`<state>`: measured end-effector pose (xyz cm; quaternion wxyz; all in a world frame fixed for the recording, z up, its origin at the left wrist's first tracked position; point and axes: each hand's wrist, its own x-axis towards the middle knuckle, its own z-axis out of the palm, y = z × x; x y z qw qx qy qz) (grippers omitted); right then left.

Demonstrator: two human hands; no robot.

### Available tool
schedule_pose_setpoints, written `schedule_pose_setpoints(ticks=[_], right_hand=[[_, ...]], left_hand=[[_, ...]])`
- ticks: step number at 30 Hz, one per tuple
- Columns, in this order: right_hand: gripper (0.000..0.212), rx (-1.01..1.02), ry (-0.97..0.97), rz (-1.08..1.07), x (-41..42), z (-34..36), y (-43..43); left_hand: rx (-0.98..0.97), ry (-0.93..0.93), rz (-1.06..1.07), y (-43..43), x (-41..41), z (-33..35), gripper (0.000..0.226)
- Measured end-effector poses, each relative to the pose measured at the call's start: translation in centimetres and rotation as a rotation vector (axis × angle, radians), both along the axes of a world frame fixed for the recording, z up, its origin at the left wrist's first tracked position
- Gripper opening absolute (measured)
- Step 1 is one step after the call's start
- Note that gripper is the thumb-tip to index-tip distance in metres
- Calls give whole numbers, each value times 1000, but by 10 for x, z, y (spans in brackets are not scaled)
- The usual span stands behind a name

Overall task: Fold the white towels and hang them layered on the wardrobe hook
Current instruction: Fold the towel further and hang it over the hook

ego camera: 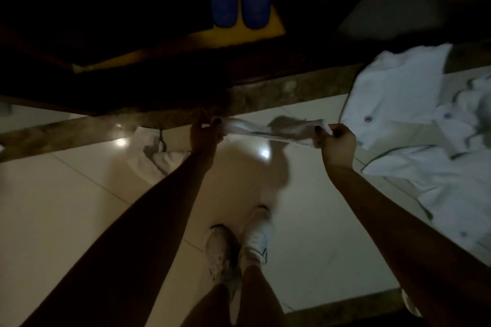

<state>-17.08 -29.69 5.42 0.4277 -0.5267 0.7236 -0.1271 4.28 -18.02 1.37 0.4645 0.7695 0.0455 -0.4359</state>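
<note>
While the person is standing on the tiled floor [79,220], the left hand [203,133] and right hand [336,141] are pinching opposite ends of a white towel [268,129], stretching it between them.

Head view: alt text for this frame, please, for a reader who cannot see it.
The left hand and right hand pinch the ends of a white towel stretched between them above a glossy tiled floor. White garments lie heaped on the right, another white cloth on the floor at left, blue slippers ahead.
</note>
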Motion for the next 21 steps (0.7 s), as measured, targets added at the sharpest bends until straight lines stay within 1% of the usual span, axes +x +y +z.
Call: schedule_pose_setpoints(ticks=[2, 4, 6, 8, 9, 10, 12, 16, 18, 21], right_hand=[[18, -41, -37, 36, 3, 62, -3], [17, -65, -89, 70, 8, 123, -3], [12, -59, -140, 111, 15, 183, -1], [13, -69, -183, 171, 26, 244, -2], [14, -79, -191, 218, 31, 274, -3], [17, -95, -191, 268, 37, 303, -4], [25, -130, -174, 377, 47, 364, -8], [28, -256, -66, 649, 55, 480, -18], [30, -356, -21, 749, 54, 537, -22], [28, -469, 9, 818, 48, 620, -24]], left_hand=[[-25, -14, -19, -7, 4, 58, 17], [5, -39, -122, -12, 9, 113, 29], [55, -88, -276, -18, 16, 170, 26], [56, -149, -417, -26, 24, 233, 21], [25, -175, -523, -29, 28, 264, 24], [-8, -269, -580, -30, 32, 287, 32], [-5, -329, -625, -33, 35, 351, 45], [-244, -321, -968, -52, 35, 474, 60], [-333, -377, -1053, -65, 36, 540, 60], [-424, -453, -1187, -75, 37, 627, 61]])
